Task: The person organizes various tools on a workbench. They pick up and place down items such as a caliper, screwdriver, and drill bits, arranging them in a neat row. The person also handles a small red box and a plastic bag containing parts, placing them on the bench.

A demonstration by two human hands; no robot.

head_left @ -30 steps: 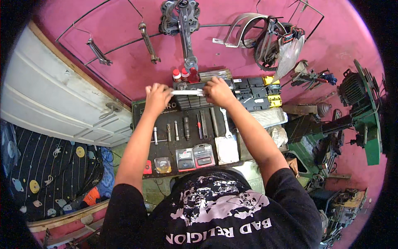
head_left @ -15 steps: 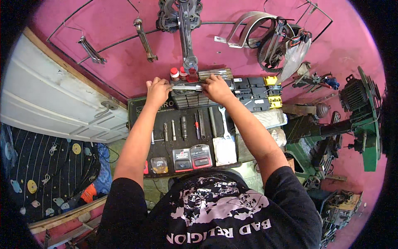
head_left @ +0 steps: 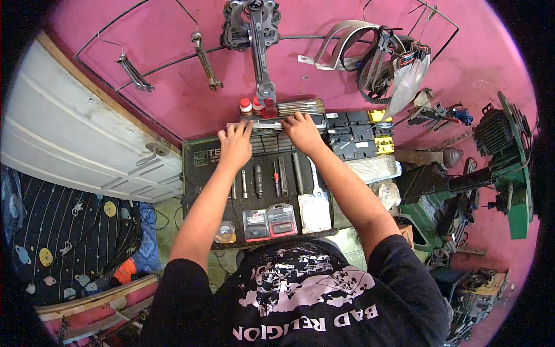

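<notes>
A long, slim silver metal tool (head_left: 267,125) lies crosswise at the back of the dark bench, at the top of a slotted grey block (head_left: 269,143). Its exact kind cannot be made out. My left hand (head_left: 236,141) rests on its left part with the fingers spread. At its right end my right hand (head_left: 302,133) has its fingers bent over the tool; the fingertips are partly hidden. Nearer to me, a row of tools includes a dark cylindrical tool (head_left: 258,180), a red-handled screwdriver (head_left: 276,178) and a wrench (head_left: 315,179).
Red-capped bottles (head_left: 246,107) and a bundle of metal rods (head_left: 300,107) stand behind my hands. Black and yellow cases (head_left: 352,133) sit to the right. Packaged parts (head_left: 282,221) lie along the front edge. A large wrench (head_left: 261,63) hangs overhead; a green machine (head_left: 514,173) stands right.
My left hand has slid right along the silver tool and its fingers have spread, baring the tool's left end. The right hand has stayed near the right end.
</notes>
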